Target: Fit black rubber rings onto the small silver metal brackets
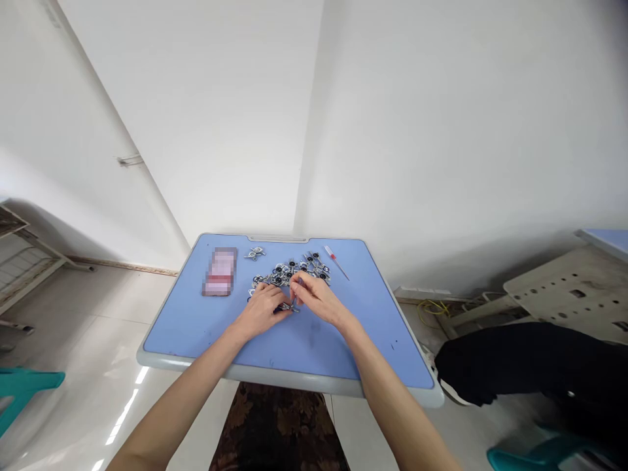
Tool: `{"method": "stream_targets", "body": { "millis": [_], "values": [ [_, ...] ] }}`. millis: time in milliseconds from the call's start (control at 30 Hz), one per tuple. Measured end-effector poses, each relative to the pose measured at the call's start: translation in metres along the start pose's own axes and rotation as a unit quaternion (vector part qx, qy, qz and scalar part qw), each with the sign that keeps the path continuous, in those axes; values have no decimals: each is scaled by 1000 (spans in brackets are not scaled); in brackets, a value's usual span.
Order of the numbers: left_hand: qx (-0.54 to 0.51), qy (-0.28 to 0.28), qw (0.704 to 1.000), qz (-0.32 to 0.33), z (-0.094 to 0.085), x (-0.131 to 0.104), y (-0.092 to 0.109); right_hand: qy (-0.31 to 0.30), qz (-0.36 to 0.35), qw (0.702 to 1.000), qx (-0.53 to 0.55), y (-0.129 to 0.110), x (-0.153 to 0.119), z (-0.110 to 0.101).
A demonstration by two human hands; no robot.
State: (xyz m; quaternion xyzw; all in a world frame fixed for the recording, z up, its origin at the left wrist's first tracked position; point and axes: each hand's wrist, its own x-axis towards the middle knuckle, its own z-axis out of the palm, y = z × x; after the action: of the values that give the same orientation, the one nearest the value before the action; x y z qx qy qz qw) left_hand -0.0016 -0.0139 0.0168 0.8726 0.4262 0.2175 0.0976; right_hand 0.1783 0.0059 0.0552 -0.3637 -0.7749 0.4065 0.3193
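Several small metal parts with black round centres lie in a pile (279, 270) on the blue desk (196, 333). At the near side of the pile my left hand (265, 307) holds one metal part (295, 309) against the desk, its fingers closed round it. My right hand (310, 293) is pinched just above that part; a thin thing between its fingertips is too small to name. A smaller group of metal parts (255, 253) lies apart at the back left. Behind my right hand rests a screwdriver (336, 261) with a red and clear handle.
A blurred-out pink and white rectangular item (220, 271) lies on the desk's left side. A wall stands behind the desk. To the right are a person's dark-clothed leg (490, 360) and a teal stool (534, 456); another teal stool (29, 386) is at the left.
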Motion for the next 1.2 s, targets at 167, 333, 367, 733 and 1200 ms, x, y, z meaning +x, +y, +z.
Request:
{"method": "stream_targets", "body": {
  "millis": [167, 333, 367, 733, 1200],
  "values": [
    [-8, 1, 1000, -6, -1, 0, 1, 46, -33, 996, 68, 5, -5, -1],
    [-8, -11, 1000, -6, -1, 0, -2, 78, -59, 988, 118, 8, -10, 6],
    [-7, -13, 1000, -5, 0, 0, -3, 71, -61, 990, 106, 9, -11, 8],
    [-11, -26, 1000, -11, 3, -1, -5, 53, -105, 992, -39, 13, -10, 14],
    [-19, -24, 999, -9, 7, 0, -8, 55, -110, 990, -65, 14, -11, 15]
  ]
}}
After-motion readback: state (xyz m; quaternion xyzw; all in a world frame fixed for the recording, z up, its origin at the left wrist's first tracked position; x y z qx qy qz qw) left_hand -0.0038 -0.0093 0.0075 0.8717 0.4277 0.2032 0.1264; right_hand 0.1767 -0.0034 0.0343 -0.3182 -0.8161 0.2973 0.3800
